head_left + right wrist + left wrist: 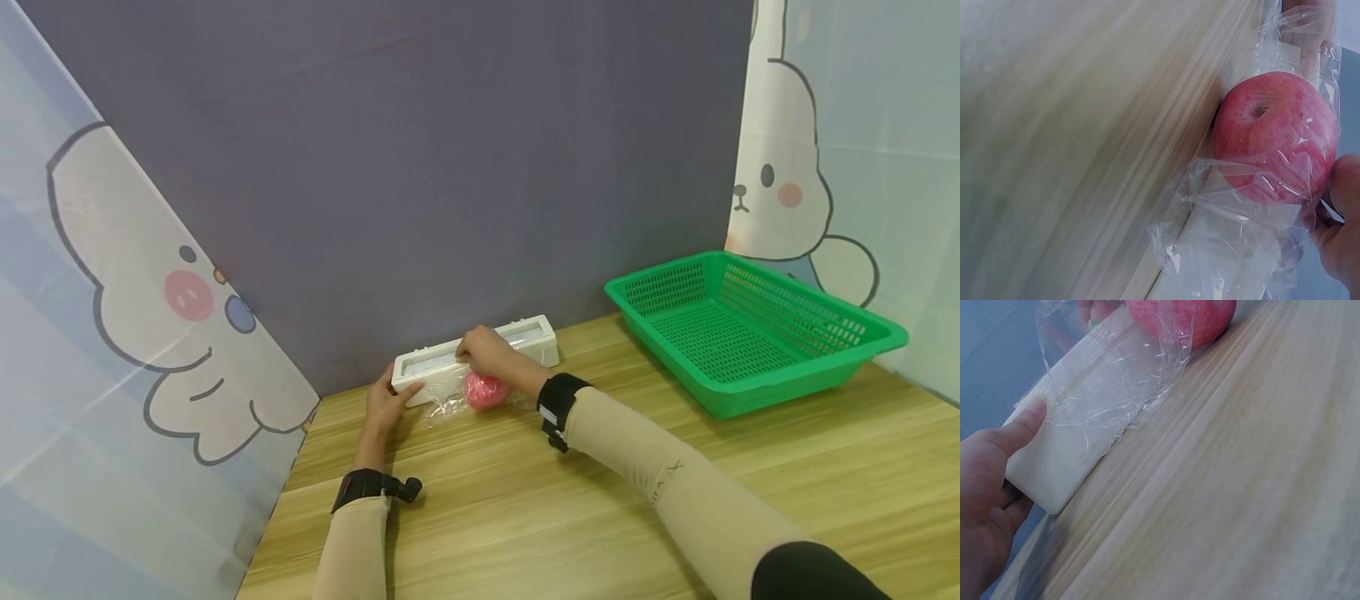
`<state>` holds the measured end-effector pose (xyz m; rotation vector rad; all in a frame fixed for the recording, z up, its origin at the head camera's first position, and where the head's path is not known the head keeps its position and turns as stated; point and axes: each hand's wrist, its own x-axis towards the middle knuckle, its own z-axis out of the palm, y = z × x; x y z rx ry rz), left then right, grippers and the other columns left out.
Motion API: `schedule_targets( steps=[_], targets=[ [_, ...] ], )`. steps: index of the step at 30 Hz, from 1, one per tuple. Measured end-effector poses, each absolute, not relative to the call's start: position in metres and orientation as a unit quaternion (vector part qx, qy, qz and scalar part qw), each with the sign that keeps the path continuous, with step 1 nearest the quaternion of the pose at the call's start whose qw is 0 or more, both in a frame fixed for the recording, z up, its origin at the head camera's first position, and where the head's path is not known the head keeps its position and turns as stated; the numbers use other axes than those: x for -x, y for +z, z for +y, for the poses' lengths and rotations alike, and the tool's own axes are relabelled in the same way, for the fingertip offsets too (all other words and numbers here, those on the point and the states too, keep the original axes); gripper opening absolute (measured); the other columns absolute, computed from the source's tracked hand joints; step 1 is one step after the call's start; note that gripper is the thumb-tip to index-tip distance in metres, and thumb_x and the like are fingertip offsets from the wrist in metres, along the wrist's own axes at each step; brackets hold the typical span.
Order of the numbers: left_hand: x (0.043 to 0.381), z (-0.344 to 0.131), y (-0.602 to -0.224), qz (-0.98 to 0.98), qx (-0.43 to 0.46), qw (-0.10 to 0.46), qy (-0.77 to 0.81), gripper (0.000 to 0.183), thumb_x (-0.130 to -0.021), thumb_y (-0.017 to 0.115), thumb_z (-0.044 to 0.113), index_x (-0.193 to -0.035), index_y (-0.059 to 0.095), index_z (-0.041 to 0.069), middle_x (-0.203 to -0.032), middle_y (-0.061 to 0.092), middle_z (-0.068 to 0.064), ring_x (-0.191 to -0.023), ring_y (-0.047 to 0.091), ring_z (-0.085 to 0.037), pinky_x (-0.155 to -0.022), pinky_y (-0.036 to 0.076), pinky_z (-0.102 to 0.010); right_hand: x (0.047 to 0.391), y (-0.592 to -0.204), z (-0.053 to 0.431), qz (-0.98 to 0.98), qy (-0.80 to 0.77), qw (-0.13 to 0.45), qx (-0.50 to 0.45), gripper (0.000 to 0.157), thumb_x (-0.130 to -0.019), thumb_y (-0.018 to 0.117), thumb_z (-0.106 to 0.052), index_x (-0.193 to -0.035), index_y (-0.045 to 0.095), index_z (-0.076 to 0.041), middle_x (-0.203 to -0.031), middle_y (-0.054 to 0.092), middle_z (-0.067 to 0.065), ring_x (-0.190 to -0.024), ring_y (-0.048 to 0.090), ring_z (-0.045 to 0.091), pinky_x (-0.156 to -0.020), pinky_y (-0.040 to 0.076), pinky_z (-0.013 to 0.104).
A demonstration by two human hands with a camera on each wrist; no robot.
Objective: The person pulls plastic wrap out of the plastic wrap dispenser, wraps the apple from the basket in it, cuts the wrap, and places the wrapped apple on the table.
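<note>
A white cling film dispenser [438, 379] with a long window in its top stands near the back wall. My left hand [386, 406] grips its left end, thumb on the front and fingers behind. A red apple [1275, 137] lies against the dispenser's front, covered by clear cling film [1110, 381] that drapes in wrinkles down the front. Above the apple, my right hand [487, 352] bends over the dispenser's top. Its thumb and fingers pinch what looks like the slide cutter; a small green bit [1091, 325] shows at the fingertips. The hand and film partly hide that part.
A green plastic basket [750, 379] with slotted sides stands at the right on the wood-grain table [480, 508]. A dark grey cloth wall [420, 167] rises close behind the dispenser. Printed curtains with cartoon animals flank both sides.
</note>
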<state>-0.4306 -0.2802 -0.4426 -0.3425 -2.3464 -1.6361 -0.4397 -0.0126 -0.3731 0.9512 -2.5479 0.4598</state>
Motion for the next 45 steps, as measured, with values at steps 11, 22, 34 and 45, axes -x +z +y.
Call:
schedule_targets(
  steps=[11, 22, 34, 45],
  targets=[
    [0.406, -0.273, -0.413, -0.808, 0.131, 0.107, -0.565, 0.080, -0.096, 0.079, 0.004, -0.159, 0.033, -0.011, -0.146, 0.054, -0.036, -0.124, 0.061, -0.039, -0.082, 0.055, -0.016, 0.441, -0.371, -0.006, -0.905, 0.164, 0.192, -0.343, 0.011, -0.097, 0.076, -0.011, -0.099, 0.086, -0.014, -0.099, 0.081, 0.000, -0.095, 0.075, 0.021, -0.092, 0.060, 0.035],
    [0.428, -0.280, -0.438, -0.806, 0.128, 0.124, -0.565, 0.081, -0.097, 0.079, 0.011, -0.162, 0.034, -0.004, -0.148, 0.054, -0.034, -0.129, 0.057, -0.040, -0.082, 0.049, -0.009, 0.438, -0.370, -0.002, -0.901, 0.172, 0.191, -0.349, 0.011, -0.097, 0.076, -0.007, -0.099, 0.086, -0.011, -0.100, 0.081, 0.002, -0.095, 0.076, 0.022, -0.091, 0.060, 0.035],
    [0.429, -0.282, -0.442, -0.817, 0.123, 0.130, -0.549, 0.085, -0.096, 0.081, 0.016, -0.164, 0.033, 0.000, -0.148, 0.056, -0.028, -0.128, 0.060, -0.038, -0.083, 0.051, -0.010, 0.441, -0.374, 0.003, -0.907, 0.168, 0.182, -0.341, 0.011, -0.098, 0.076, -0.012, -0.103, 0.085, -0.012, -0.104, 0.081, 0.003, -0.098, 0.075, 0.024, -0.095, 0.059, 0.036],
    [0.429, -0.282, -0.443, -0.820, 0.116, 0.128, -0.546, 0.085, -0.097, 0.081, 0.017, -0.164, 0.033, -0.001, -0.150, 0.054, -0.030, -0.129, 0.060, -0.038, -0.084, 0.051, -0.011, 0.441, -0.373, 0.008, -0.898, 0.166, 0.196, -0.357, 0.011, -0.097, 0.076, -0.010, -0.102, 0.086, -0.011, -0.101, 0.081, 0.002, -0.093, 0.076, 0.023, -0.089, 0.060, 0.036]
  ],
)
